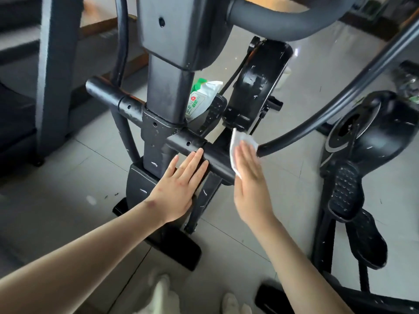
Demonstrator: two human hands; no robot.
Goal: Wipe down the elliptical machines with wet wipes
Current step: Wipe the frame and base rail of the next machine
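The left hand (179, 189) rests flat on the elliptical's crossbar (184, 143), fingers straight and together, while the right hand (249, 177), fingers also straight, presses the white wet wipe (240, 141) against that crossbar's right end.

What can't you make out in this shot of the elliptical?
Head view:
the wipe, mostly hidden under the right hand
the wipes pack, partly behind the column, print too small
the upper handlebar, cut by the top edge
the shoes, blurred at the bottom edge
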